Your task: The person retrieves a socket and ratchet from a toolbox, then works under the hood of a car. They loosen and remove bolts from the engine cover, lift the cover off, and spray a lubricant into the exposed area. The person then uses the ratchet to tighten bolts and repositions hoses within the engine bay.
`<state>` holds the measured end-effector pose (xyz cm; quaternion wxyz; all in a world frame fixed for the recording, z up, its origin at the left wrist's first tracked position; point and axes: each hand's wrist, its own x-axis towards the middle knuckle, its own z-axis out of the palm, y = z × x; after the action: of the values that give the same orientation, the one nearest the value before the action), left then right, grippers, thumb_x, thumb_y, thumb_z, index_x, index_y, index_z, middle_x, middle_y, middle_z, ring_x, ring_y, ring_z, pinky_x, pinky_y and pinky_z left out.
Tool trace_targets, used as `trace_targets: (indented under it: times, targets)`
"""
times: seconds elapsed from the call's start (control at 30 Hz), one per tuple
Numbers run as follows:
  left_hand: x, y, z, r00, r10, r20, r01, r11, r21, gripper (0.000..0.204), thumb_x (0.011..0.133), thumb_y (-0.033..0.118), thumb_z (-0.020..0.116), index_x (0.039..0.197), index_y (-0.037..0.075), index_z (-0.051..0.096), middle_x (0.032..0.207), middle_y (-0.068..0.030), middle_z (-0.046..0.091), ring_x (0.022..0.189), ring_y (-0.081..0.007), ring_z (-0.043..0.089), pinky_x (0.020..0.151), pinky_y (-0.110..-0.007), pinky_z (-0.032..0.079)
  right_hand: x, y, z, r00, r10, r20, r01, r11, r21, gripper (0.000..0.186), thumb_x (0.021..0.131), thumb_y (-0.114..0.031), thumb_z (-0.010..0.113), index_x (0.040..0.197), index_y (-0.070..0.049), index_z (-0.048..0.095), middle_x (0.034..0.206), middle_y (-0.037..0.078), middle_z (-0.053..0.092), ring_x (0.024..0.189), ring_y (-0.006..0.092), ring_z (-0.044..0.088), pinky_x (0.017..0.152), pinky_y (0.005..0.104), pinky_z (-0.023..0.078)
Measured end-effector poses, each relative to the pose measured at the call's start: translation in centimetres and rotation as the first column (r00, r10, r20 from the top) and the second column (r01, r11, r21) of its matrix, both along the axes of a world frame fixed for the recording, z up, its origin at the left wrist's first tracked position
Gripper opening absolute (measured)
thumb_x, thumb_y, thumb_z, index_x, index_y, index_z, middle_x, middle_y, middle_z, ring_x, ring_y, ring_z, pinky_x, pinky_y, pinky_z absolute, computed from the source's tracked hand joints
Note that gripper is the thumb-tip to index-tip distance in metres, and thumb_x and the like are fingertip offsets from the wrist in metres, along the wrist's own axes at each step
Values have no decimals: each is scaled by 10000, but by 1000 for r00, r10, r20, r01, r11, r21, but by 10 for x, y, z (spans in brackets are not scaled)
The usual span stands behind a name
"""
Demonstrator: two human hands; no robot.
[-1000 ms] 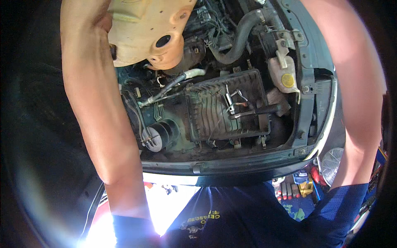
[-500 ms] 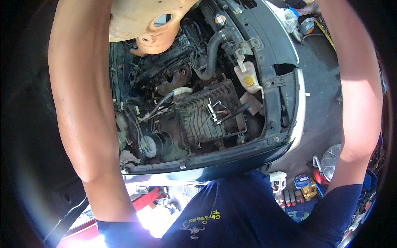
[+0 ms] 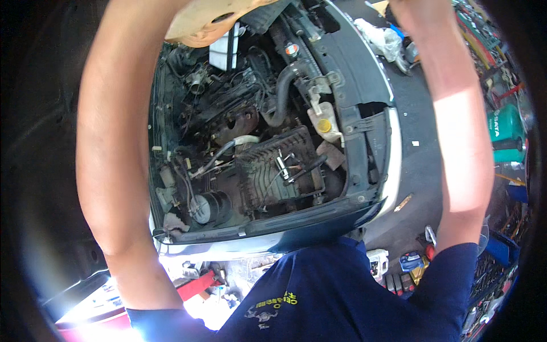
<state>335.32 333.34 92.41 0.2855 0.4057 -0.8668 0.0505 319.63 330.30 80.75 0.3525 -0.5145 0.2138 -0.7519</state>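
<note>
Both my arms are raised. My left arm (image 3: 117,148) runs up the left side of the view and my right arm (image 3: 458,131) up the right. At the upper edge a skin-coloured shape with a dark gap (image 3: 196,23) is cut off. It may be my left hand, but its fingers cannot be made out. Below it shows a white flat piece with a dark bar (image 3: 224,51). My right hand (image 3: 419,14) is mostly cut off by the upper edge, above the floor. In the open engine bay, a shiny metal tool (image 3: 282,166) and a black-handled tool (image 3: 312,167) lie on a ribbed black box (image 3: 259,179).
Around the box are a thick black hose (image 3: 281,97), a whitish reservoir with a yellow cap (image 3: 324,125) and a round canister (image 3: 201,210). The car's front edge (image 3: 393,154) curves at the right. Beyond lie a plastic bag (image 3: 383,43), a green case (image 3: 506,134) and several tools.
The view has shifted, so the engine bay sits further left. The skin-coloured shape has moved up, uncovering more engine and the white piece. My right arm appears further left.
</note>
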Motion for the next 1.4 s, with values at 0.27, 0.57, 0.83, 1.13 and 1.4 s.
trace_targets:
  times: [0.27,0.57,0.83,1.13,1.4]
  targets:
    - [25,9,-48,976,87,198,0,917,-399,460,825,422,897,946,4,748,787,-155,691,719,-277,640,757,-378,517,-18,33,-33,989,118,94,-120,993,12,889,1027,-714,499,1598,-40,393,1552,150,554,1398,270,574,1178,455,466]
    - [-44,95,-66,894,-324,311,432,811,-395,371,763,130,910,983,-2,641,852,-148,574,849,-406,567,839,-444,497,-84,129,-97,951,131,280,-159,984,81,1036,792,-698,841,1441,6,446,1245,105,606,1159,216,591,977,363,502]
    - [-185,158,-79,577,-750,323,817,522,-245,362,731,230,870,934,40,637,851,-129,637,780,-337,627,954,-508,503,-199,339,-122,897,-408,169,362,898,249,1054,756,-491,878,1530,19,374,1535,252,510,1384,350,548,1167,492,455]
    - [-322,260,-238,237,-966,104,971,233,-55,381,768,256,853,1045,76,664,928,-86,667,966,-301,666,1086,-515,435,-196,540,-221,301,-935,-186,877,195,440,901,741,-248,964,1440,15,460,1372,169,600,1259,241,606,1095,408,494]
    - [-247,304,-395,479,-871,-107,781,367,505,537,857,202,829,1334,56,630,1294,-147,691,1233,-344,628,1130,-524,398,-251,632,-383,-91,-952,-291,338,-304,891,909,745,-474,934,1352,29,482,1244,178,645,1124,294,658,924,445,573]
